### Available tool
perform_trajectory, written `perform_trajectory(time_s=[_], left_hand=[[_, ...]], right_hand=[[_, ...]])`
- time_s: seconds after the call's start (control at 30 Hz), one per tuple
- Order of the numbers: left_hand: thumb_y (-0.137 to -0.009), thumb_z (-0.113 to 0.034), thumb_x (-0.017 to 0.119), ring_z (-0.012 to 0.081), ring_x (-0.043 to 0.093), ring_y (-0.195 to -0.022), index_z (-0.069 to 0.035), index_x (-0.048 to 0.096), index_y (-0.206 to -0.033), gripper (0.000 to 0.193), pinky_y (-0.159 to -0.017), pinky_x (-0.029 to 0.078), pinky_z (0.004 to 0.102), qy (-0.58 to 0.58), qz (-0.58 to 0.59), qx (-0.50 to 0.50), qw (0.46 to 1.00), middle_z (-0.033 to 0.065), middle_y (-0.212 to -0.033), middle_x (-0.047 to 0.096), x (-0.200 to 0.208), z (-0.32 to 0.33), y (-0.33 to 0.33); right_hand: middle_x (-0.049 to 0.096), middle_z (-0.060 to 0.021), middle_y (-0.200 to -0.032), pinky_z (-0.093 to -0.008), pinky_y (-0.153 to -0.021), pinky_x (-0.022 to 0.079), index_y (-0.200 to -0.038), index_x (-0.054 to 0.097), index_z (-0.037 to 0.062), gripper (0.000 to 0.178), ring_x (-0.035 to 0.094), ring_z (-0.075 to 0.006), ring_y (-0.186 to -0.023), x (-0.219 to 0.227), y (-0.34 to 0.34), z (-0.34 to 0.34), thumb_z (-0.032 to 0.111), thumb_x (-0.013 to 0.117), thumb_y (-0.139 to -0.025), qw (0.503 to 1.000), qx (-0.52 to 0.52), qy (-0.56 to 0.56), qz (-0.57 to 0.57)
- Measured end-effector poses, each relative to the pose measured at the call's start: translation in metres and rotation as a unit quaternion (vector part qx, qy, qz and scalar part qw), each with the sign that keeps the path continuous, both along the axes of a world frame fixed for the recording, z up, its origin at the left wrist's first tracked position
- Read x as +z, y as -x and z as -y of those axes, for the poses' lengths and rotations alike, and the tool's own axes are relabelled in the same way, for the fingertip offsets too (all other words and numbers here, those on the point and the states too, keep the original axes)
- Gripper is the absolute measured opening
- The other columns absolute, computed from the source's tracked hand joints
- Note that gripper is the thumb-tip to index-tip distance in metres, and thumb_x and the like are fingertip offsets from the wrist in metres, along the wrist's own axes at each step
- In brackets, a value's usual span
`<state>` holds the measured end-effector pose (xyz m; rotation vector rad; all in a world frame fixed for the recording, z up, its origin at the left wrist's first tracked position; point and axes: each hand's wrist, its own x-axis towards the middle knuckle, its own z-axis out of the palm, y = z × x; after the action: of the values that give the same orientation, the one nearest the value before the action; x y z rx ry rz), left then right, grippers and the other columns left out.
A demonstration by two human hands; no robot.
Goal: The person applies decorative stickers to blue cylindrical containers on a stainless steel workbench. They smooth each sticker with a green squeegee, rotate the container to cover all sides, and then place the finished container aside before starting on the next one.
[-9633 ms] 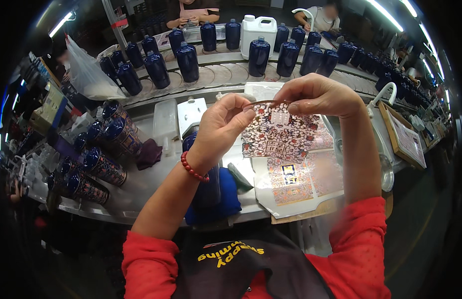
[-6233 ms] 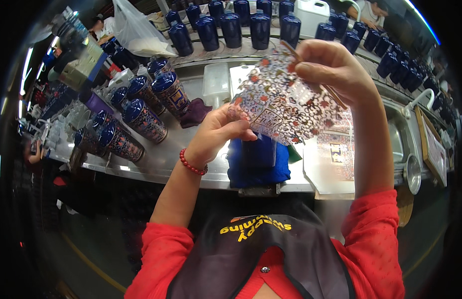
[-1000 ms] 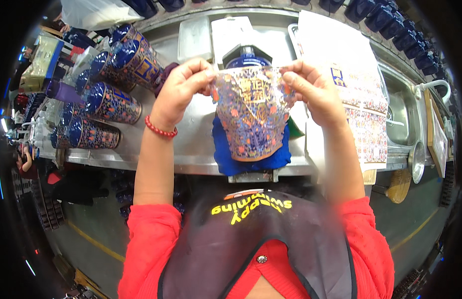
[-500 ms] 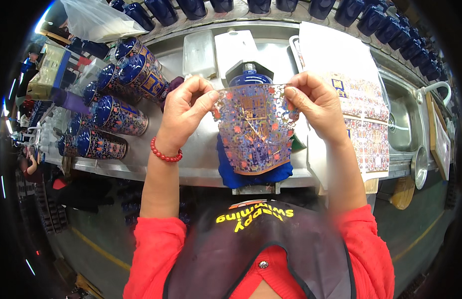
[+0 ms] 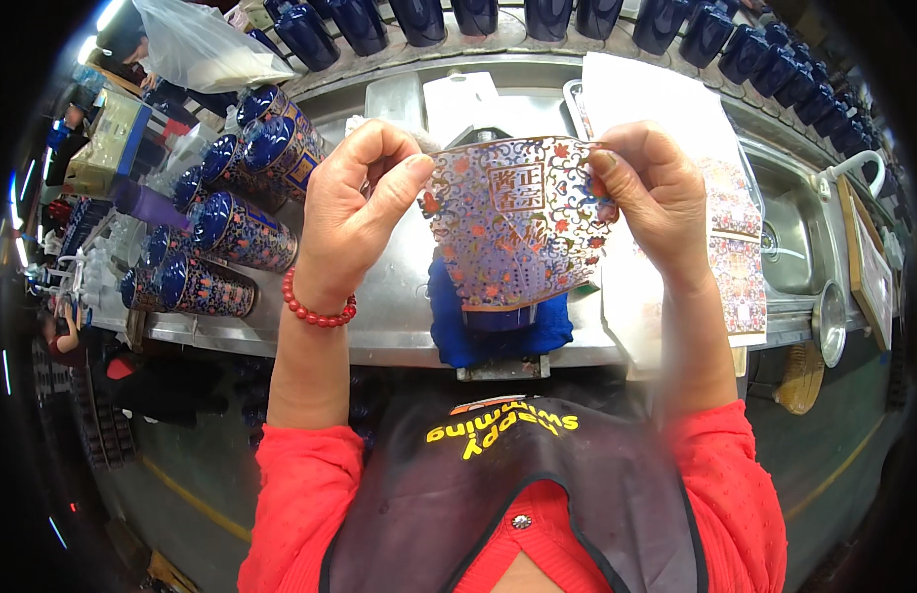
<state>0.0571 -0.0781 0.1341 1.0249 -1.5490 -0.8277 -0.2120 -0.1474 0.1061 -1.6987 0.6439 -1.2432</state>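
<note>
Stretched between my two hands is a clear decal sheet (image 5: 518, 232) with floral patterning in red, blue and gold. My left hand (image 5: 365, 203) pinches its upper left corner, and my right hand (image 5: 656, 193) pinches the upper right one. Behind and below the sheet lies a dark blue bottle (image 5: 500, 318), mostly covered from sight; its base rests on a bunched blue cloth (image 5: 552, 336). To the right, more patterned decal sheets (image 5: 733, 282) lie on white backing paper (image 5: 631, 296).
Several decorated blue bottles (image 5: 243, 229) stand grouped at the left of the metal counter (image 5: 379, 316). Plain blue bottles (image 5: 478, 18) line the far edge. At right is a sink (image 5: 790, 242) with a white faucet (image 5: 869, 173). A plastic bag (image 5: 207, 44) hangs at the far left.
Both hands have lifted the decal sheet up and slightly away from the bottle, the right hand shifting a little rightward. The bottle's base now shows beneath the sheet.
</note>
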Motion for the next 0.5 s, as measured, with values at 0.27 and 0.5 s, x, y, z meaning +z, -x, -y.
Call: perform_trajectory(time_s=[0.27, 0.5], left_hand=[[-0.104, -0.016, 0.062, 0.0033, 0.048, -0.073, -0.004, 0.055, -0.102, 0.014, -0.068, 0.041, 0.0182, 0.223, -0.143, 0.098, 0.959, -0.0026, -0.088, 0.055, 0.000, 0.027, 0.047], [-0.104, -0.013, 0.060, 0.0077, 0.055, -0.070, -0.001, 0.053, -0.101, 0.014, -0.062, 0.047, 0.0235, 0.425, 0.040, 0.277, 0.861, 0.0080, -0.090, 0.064, 0.026, 0.047, 0.063]], right_hand=[[0.067, -0.0027, -0.079, -0.0198, -0.054, 0.052, -0.104, 0.064, 0.0000, 0.008, 0.062, -0.0048, -0.068, 0.044, 0.007, 0.000, 0.006, 0.066, -0.099, 0.994, -0.044, 0.096, 0.033], [0.065, -0.0024, -0.079, -0.0183, -0.054, 0.048, -0.106, 0.061, 0.0016, 0.011, 0.057, -0.0040, -0.064, 0.067, 0.009, -0.008, 0.008, 0.067, -0.099, 0.980, -0.085, 0.175, 0.041]])
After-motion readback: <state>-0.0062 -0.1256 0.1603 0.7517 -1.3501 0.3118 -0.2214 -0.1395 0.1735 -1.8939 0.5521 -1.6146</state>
